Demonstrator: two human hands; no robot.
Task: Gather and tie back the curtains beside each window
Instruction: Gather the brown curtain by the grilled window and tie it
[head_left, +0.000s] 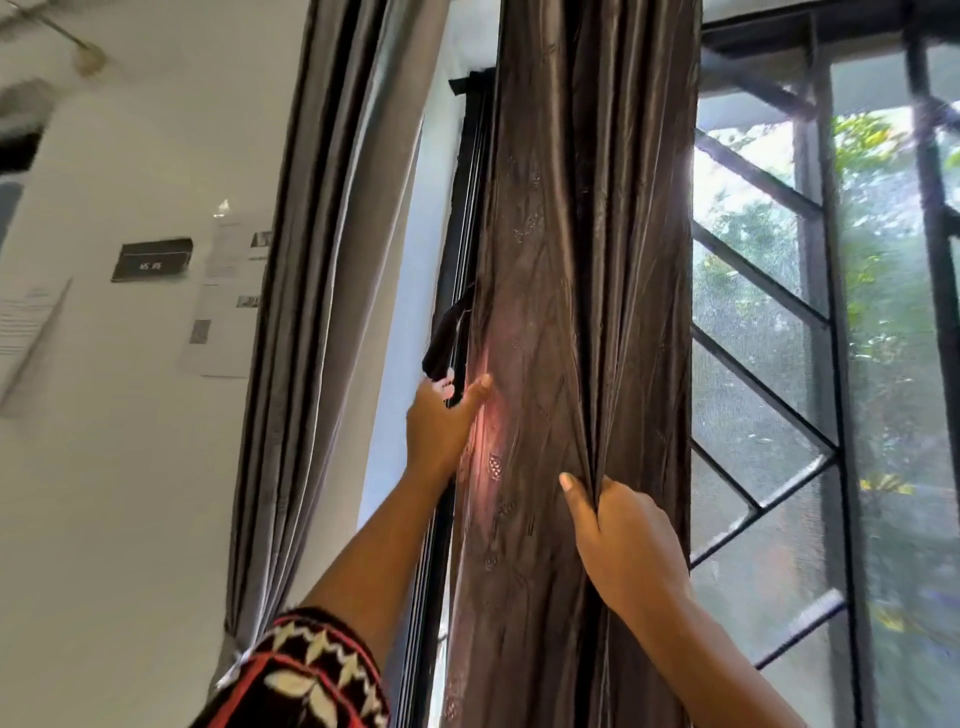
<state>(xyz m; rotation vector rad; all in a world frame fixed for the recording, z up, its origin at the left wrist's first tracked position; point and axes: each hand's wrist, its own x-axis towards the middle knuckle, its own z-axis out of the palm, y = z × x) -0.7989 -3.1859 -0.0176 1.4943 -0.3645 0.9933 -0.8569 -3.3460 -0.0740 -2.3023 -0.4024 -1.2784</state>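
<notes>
The brown curtain (587, 260) is showing glossy, creased cloth; the grey curtain (322, 260) is looking smoother, softly sheened; the window grille (831, 260) is appearing as dark matt metal.

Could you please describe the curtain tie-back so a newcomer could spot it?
Start at the grilled window, then the gathered brown curtain at its left. Just left of that curtain, against the black frame, hangs the tie-back: a short dark strap, its lower end at the left hand, far narrower than any curtain.
</notes>
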